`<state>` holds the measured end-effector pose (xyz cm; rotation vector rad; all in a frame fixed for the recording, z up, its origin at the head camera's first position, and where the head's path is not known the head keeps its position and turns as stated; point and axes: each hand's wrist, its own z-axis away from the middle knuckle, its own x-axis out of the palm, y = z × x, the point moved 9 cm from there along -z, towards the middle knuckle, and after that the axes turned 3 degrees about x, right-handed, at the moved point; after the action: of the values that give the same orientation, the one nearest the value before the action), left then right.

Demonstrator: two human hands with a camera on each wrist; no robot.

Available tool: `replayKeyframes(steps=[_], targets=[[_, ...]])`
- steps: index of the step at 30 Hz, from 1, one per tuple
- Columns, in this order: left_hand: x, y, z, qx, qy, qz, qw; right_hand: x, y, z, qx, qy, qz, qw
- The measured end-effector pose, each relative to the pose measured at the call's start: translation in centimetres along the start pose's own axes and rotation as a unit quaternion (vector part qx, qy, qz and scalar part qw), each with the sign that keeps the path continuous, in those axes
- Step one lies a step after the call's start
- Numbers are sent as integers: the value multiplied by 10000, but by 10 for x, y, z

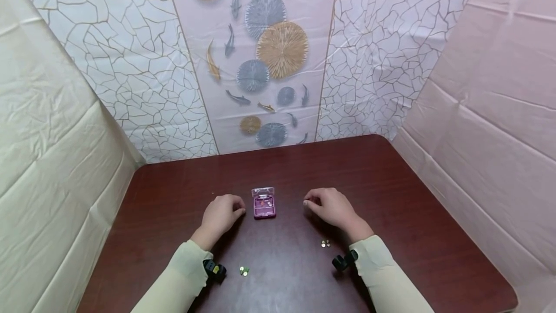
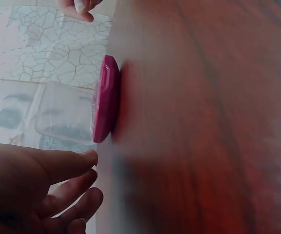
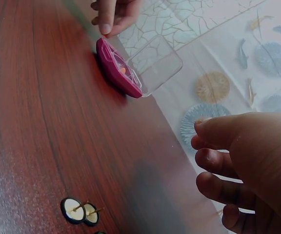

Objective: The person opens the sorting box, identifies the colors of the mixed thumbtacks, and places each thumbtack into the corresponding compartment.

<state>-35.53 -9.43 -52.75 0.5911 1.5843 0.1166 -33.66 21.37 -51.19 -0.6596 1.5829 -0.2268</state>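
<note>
A small magenta compartment case [image 1: 264, 215] stands on the table between the two hands, its clear hinged lid [image 3: 160, 63] raised. Tiny orange and white bits lie inside; their kind is too small to tell. My left hand [image 1: 219, 214] rests just left of the case, fingers loosely curled, holding nothing. To the right, farther from the case, my right hand [image 1: 332, 206] has loosely bent fingers with nothing visible between them. Near the right wrist lie several round stud earrings [image 3: 73, 210] with dark rims, pale faces and gold posts. Small green and pale gold pieces [image 1: 244, 271] lie near the left wrist.
The dark red wooden table [image 1: 286, 168] has rounded corners. Patterned cloth [image 1: 269, 62] hangs behind it, and plain cream cloth [image 1: 48, 158] hangs at the sides. Each wrist wears a black camera [image 1: 345, 260].
</note>
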Motion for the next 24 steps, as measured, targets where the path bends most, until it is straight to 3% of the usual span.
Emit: replayKeyframes(steps=[16, 24], targets=[[-5, 36, -23, 433, 184, 187, 9987, -2, 4, 1, 60, -11, 10, 10000], [1, 41, -30, 407, 219, 212, 9987, -2, 7, 3, 111, -11, 7, 9999]])
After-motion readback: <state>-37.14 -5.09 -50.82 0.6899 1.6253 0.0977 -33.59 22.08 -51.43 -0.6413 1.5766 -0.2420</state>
